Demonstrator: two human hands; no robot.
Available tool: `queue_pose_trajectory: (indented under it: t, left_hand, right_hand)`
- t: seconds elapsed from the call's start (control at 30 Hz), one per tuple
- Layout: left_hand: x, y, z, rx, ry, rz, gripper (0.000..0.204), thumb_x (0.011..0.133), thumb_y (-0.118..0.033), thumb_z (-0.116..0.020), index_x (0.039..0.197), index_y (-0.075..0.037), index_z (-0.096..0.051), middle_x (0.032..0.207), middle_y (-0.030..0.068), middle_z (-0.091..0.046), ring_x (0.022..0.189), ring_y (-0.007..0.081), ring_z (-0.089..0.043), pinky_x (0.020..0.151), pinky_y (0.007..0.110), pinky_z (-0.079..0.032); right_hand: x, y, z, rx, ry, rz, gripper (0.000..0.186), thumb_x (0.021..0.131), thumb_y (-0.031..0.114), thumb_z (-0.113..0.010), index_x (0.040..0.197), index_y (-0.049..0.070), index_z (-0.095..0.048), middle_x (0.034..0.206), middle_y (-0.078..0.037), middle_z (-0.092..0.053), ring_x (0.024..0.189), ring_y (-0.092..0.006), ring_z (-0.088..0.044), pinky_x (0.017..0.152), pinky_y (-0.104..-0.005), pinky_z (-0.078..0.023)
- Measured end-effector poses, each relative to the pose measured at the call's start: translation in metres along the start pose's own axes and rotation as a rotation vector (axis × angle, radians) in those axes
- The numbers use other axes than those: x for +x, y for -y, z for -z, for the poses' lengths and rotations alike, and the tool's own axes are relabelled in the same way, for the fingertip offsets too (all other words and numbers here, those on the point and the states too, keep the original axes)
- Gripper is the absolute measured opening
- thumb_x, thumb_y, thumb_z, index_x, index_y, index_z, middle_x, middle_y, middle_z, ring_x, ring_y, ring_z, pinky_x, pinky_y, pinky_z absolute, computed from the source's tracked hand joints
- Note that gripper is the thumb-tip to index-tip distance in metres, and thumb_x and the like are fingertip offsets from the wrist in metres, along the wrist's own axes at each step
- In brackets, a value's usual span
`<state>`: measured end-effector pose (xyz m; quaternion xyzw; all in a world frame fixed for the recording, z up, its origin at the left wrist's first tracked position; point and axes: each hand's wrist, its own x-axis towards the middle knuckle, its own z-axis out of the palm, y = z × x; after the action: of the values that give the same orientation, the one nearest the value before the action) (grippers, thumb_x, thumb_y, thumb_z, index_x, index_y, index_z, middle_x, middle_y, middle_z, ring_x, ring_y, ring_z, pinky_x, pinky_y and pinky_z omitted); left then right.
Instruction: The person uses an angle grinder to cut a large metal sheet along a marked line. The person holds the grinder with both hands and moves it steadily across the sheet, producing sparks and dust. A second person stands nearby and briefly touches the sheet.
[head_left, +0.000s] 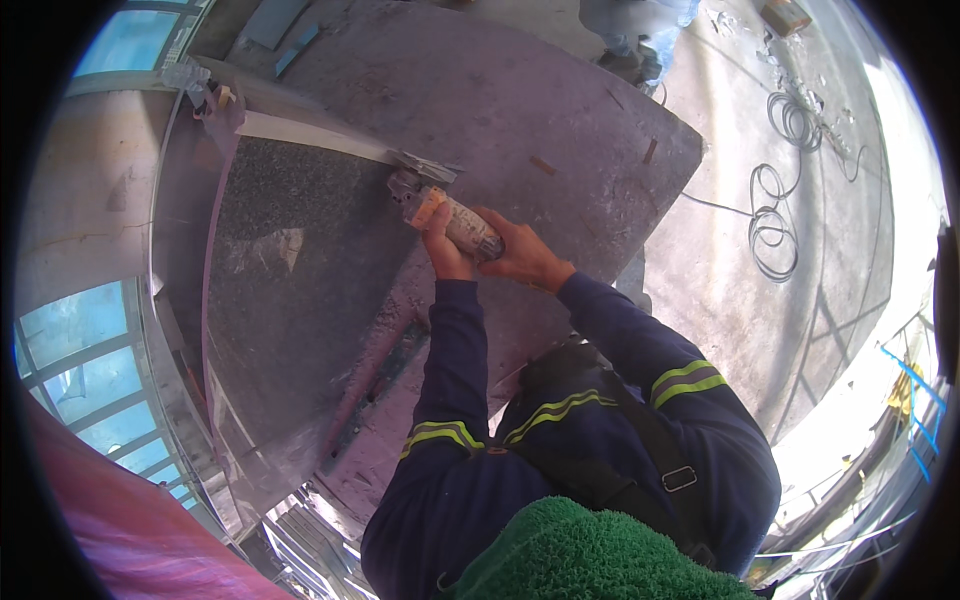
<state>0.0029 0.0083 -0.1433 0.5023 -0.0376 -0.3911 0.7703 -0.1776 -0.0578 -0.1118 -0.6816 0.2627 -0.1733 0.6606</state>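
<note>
Orange collar (427, 207) on this dusty grinder (468, 228), left hand (450, 257) wrapped just behind it, right hand (528, 256) gripping the back end. Body slants up-left, so left's nearer the head (404, 186), by the far right corner of the dark slab (285, 205) on the desk (560, 110); can't tell if touching.

- Bare hands (530, 258).
- Navy long sleeves (455, 340), their cuffs right at the hands.
- Sleeve bands (688, 382), yellow-green edging a grey middle, well back from the hands.
- A similar chest band (555, 408) across the navy top (470, 510), nearer the body than the hands.
- Dark strap (645, 430) behind the hands, with a rectangular metal buckle (679, 479).
- Green looped-pile cloth (590, 555), farthest from the hands.
</note>
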Motion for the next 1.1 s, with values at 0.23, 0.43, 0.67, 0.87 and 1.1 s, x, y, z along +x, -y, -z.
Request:
queue_pose_trajectory:
  t: [0.23, 0.43, 0.67, 0.87, 1.1]
  left_hand:
    - [0.0003, 0.0002, 0.0016, -0.012, 0.011, -0.002, 0.054, 0.096, -0.026, -0.078, 0.143, -0.005, -0.061, 0.125, 0.0058, -0.064, 0.113, 0.0227, -0.068, 0.097, 0.042, -0.058]
    - [0.0002, -0.0004, 0.0014, -0.022, 0.018, 0.007, 0.055, 0.097, -0.023, -0.077, 0.145, -0.005, -0.059, 0.128, 0.0063, -0.064, 0.115, 0.0232, -0.068, 0.098, 0.041, -0.058]
    - [-0.0016, 0.0016, 0.0, -0.017, -0.024, 0.015, 0.058, 0.097, -0.021, -0.077, 0.149, -0.004, -0.058, 0.132, 0.0076, -0.064, 0.12, 0.0244, -0.067, 0.101, 0.042, -0.057]
    - [-0.0024, -0.001, -0.0012, -0.025, -0.006, 0.022, 0.055, 0.098, -0.022, -0.078, 0.147, -0.004, -0.059, 0.131, 0.0069, -0.064, 0.118, 0.0238, -0.067, 0.101, 0.042, -0.057]
    - [-0.0014, -0.001, -0.0014, -0.036, 0.01, 0.009, 0.052, 0.098, -0.022, -0.078, 0.143, -0.004, -0.062, 0.128, 0.0056, -0.065, 0.117, 0.0229, -0.067, 0.1, 0.041, -0.057]
  right_hand:
    - [0.0009, -0.0013, -0.0013, -0.006, 0.007, -0.016, 0.101, 0.077, 0.025, -0.087, 0.167, 0.008, -0.046, 0.131, -0.026, -0.077, 0.121, -0.0419, -0.077, 0.106, -0.046, -0.059]
    - [0.0011, -0.0012, -0.0013, -0.017, -0.004, -0.004, 0.101, 0.077, 0.025, -0.087, 0.167, 0.008, -0.046, 0.13, -0.026, -0.077, 0.121, -0.0425, -0.077, 0.105, -0.0466, -0.059]
    - [0.0005, -0.0008, -0.001, -0.025, -0.01, 0.008, 0.102, 0.076, 0.026, -0.087, 0.168, 0.008, -0.045, 0.13, -0.027, -0.077, 0.12, -0.0434, -0.077, 0.105, -0.047, -0.059]
    - [0.0, 0.0019, -0.0006, -0.012, -0.004, 0.004, 0.102, 0.076, 0.026, -0.087, 0.168, 0.008, -0.045, 0.128, -0.027, -0.077, 0.118, -0.0427, -0.077, 0.104, -0.0468, -0.059]
    - [0.0018, -0.0007, -0.0016, -0.024, 0.001, -0.021, 0.101, 0.076, 0.025, -0.087, 0.167, 0.009, -0.046, 0.128, -0.026, -0.078, 0.117, -0.0423, -0.078, 0.103, -0.0465, -0.059]
